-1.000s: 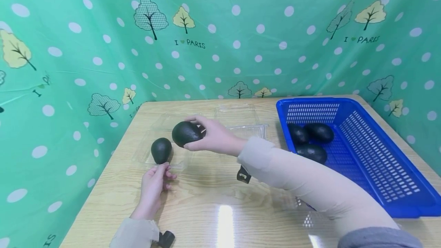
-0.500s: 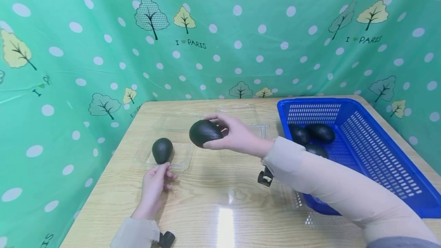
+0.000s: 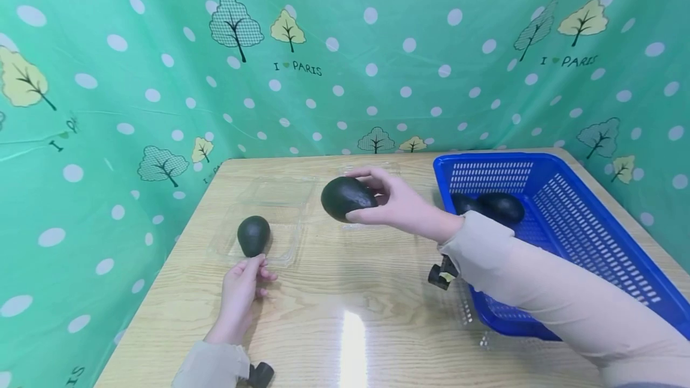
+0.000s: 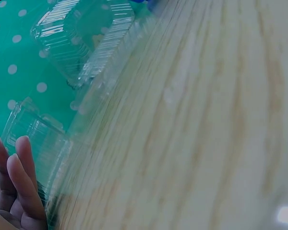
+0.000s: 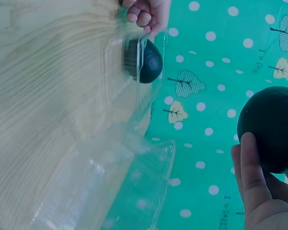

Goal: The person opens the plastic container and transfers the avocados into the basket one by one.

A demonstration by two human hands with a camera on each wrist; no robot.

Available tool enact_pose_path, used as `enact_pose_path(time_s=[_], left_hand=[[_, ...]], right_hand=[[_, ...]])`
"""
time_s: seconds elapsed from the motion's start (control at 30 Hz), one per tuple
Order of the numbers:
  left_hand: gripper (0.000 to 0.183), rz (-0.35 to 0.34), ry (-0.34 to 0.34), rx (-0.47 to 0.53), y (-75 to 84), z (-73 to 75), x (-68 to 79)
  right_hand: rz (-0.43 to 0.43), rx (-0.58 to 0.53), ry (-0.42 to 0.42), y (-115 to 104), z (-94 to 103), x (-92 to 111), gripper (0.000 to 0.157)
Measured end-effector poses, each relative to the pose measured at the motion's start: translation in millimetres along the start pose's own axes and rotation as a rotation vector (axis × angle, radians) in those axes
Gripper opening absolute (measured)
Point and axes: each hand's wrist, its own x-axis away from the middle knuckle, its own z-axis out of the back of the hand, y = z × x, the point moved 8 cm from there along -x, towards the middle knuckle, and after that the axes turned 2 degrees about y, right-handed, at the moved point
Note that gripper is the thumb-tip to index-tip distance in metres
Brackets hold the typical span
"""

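My right hand (image 3: 404, 205) holds a dark avocado (image 3: 342, 199) in the air above the table, thumb below and fingers round its far side. At the left lies an open clear plastic clamshell container (image 3: 293, 243) with one avocado (image 3: 253, 234) standing in it. My left hand (image 3: 239, 289) pinches the near rim of that container, close to the avocado. The pinch shows in the right wrist view, at the left hand (image 5: 153, 14); in the left wrist view only several fingers (image 4: 26, 184) appear beside the clear wall.
A blue perforated basket (image 3: 587, 238) stands at the right with more avocados (image 3: 501, 207) in it, partly hidden by my right sleeve. A second clear container (image 5: 91, 177) sits behind my right hand on the wooden table (image 3: 323, 304). A green dotted curtain (image 3: 345, 106) hangs behind.
My right hand has moved right and slightly up with its avocado, away from the left container. The left hand stays at the rim, and the avocado in the container has not moved.
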Motion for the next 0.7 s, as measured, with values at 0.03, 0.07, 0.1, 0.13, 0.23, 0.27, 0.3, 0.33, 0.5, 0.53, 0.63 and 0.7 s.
enact_pose_path(time_s=[0.03,0.07,0.1,0.13,0.23,0.27,0.3,0.33,0.5,0.53,0.63,0.7], left_hand=[[0.019,0.000,0.002,-0.003,-0.1,-0.2,0.1],[0.020,0.000,0.003,-0.005,0.0,-0.5,0.4],[0.019,0.001,0.005,-0.007,-0.1,-0.7,0.4],[0.019,0.001,0.007,-0.008,-0.2,-0.8,0.4],[0.019,0.003,0.007,-0.010,-0.5,-0.5,0.5],[0.019,0.003,0.006,-0.010,-0.4,-0.4,0.6],[0.019,0.004,0.007,-0.010,-0.7,-0.2,0.5],[0.019,0.004,0.008,-0.008,-0.7,-0.2,0.5],[0.019,0.008,0.014,-0.006,-1.5,-1.2,0.4],[0.019,0.005,0.011,-0.006,-1.2,-1.4,0.6],[0.019,0.003,0.013,-0.006,-1.4,-1.6,0.4],[0.019,0.003,0.013,-0.006,-1.5,-1.6,0.3]], right_hand=[[-0.004,-0.002,0.002,0.8,3.1,1.3,0.065],[-0.006,0.000,0.007,1.2,6.5,3.0,0.065],[-0.010,0.000,0.012,1.8,10.0,4.4,0.066],[-0.010,-0.001,0.015,2.3,13.2,5.7,0.066],[-0.009,0.020,0.041,3.0,24.6,9.5,0.066],[-0.006,0.026,0.049,2.7,28.4,10.6,0.066],[-0.004,0.030,0.056,2.7,32.1,11.2,0.065],[0.001,0.038,0.066,2.3,35.9,12.0,0.065],[0.030,0.054,0.111,-0.3,54.4,16.9,0.063],[0.032,0.056,0.119,-0.2,58.1,18.2,0.063],[0.022,0.077,0.143,1.4,69.3,22.7,0.063],[0.012,0.098,0.159,2.9,76.7,26.4,0.063]])
